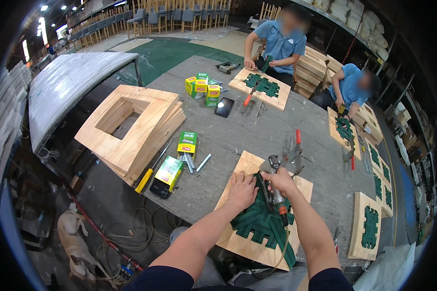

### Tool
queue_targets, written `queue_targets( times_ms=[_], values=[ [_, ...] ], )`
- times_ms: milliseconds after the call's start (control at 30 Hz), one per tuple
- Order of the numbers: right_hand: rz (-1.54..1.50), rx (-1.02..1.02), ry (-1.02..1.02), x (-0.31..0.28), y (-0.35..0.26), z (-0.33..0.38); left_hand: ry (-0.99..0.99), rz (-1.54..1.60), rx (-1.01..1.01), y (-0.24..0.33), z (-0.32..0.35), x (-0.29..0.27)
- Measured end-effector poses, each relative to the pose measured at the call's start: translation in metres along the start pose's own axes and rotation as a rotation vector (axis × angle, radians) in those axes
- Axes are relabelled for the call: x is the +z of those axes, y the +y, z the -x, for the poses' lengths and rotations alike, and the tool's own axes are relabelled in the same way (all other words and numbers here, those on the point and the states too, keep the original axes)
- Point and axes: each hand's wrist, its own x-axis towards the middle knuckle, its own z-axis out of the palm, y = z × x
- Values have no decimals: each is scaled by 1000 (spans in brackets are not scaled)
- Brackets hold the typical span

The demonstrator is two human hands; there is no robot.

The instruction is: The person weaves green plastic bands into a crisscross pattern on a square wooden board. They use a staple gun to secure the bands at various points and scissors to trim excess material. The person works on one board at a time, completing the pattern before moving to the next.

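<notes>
A pale wooden panel (303, 188) lies in front of me at the table's near edge. Dark green webbing straps (257, 220) cross its middle, interwoven, and one loose end runs toward the lower right corner. My right hand (280, 182) grips an air staple gun (277, 198), with its hose trailing down over the panel. The gun's nose is hidden, so I cannot tell whether it touches the strap. My left hand (243, 191) rests on the panel's left side with its fingers stretched out, beside the webbing and just left of the gun.
Left on the grey table (218, 126) stand stacked wooden frames (131, 140), a yellow-handled screwdriver (144, 180), staple boxes (187, 143) and a phone (224, 107). Red-handled pliers (298, 138) lie beyond the panel. Two people (282, 46) work across from me. A dog (75, 242) lies on the floor.
</notes>
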Motion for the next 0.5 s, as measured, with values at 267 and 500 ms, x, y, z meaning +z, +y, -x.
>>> queue_targets(
  times_ms=[267,500],
  values=[
    [34,-23,-55,0,1,-1,10,34,-4,-1,0,-1],
    [12,-32,-59,4,7,1,133,146,-18,-1,1,-1]
  ],
)
